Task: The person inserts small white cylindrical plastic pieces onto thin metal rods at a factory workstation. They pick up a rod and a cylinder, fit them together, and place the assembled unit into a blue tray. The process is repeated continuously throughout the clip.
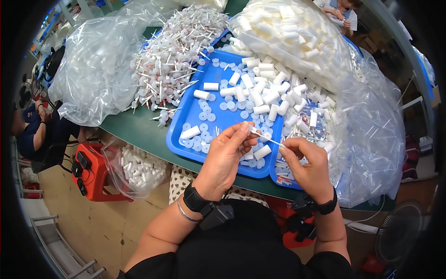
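Observation:
My left hand (228, 149) is closed over the blue tray (186, 111), pinching a small whitish piece at one end of a thin white stick (268, 138). The other end of that stick is in the fingertips of my right hand (307, 162), so it spans the gap between both hands. Just beyond my hands, white cylinders (257, 97) and flat translucent discs with centre holes (203, 116) lie scattered in the tray. A second blue tray (290, 184) sits under my right hand, filled with loose white cylinders and thin sticks.
A heap of disc-and-stick pieces (174, 56) covers the left of the green table (134, 132). Clear plastic bags (95, 74) flank the trays; a bag of white cylinders (292, 32) bulges behind. Below left stands a red stool (95, 174). Other people sit at far left and far right.

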Demonstrator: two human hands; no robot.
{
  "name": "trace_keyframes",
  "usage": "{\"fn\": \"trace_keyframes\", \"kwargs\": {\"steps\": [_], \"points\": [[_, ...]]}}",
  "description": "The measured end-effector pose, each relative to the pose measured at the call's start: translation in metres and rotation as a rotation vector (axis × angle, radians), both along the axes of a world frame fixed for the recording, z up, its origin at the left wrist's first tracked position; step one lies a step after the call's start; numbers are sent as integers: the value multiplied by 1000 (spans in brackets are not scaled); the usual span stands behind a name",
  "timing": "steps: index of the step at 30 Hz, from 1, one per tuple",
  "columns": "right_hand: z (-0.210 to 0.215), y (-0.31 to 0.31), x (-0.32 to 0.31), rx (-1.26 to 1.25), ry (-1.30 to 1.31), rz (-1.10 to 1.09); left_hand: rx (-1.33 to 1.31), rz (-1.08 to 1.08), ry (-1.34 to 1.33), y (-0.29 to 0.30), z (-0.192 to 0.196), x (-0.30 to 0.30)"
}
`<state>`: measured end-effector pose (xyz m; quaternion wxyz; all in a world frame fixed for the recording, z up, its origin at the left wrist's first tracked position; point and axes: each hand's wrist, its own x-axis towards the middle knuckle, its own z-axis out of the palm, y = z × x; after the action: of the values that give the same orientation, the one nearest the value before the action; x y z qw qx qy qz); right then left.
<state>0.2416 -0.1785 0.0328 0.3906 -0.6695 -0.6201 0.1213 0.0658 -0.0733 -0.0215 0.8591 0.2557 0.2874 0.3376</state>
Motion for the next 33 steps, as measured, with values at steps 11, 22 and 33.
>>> {"fn": "trace_keyframes", "kwargs": {"steps": [11,22,33], "points": [[-5,3,0,-74,88,109,0,-191,-56,-16,-3,-1],[-11,6,1,189,-247,226,-54,-204,-80,-22,-8,-1],[2,-2,0,-139,216,139,10,-98,-77,-9,-8,-3]]}}
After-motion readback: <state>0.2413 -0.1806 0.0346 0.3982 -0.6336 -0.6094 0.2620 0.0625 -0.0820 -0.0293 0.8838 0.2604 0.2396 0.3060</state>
